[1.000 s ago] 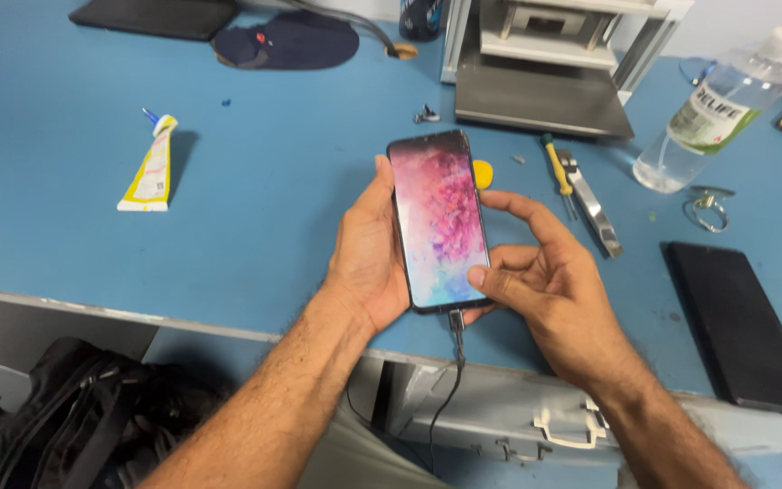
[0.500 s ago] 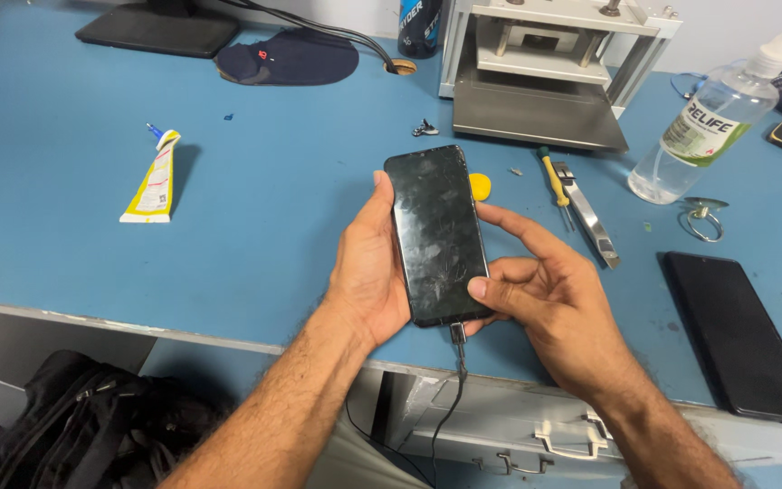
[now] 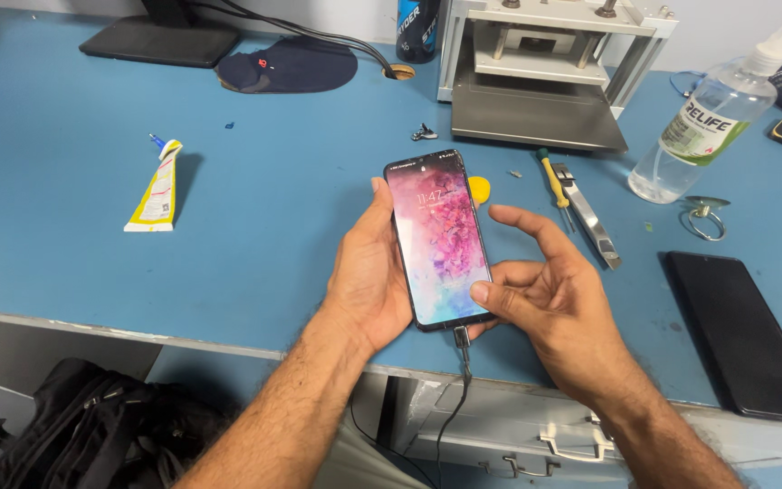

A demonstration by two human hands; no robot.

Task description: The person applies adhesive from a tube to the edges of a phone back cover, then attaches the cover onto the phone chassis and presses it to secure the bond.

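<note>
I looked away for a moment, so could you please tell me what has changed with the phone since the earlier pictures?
The phone screen, lit a second ago and dark half a second ago, is lit again. The left hand still holds it; the right hand remains at its lower edge. The cable stays plugged in.

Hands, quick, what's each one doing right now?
Left hand: closed around the lit phone, holding it above the blue table.
Right hand: open, fingers spread, thumb touching the phone's lower edge.
</note>
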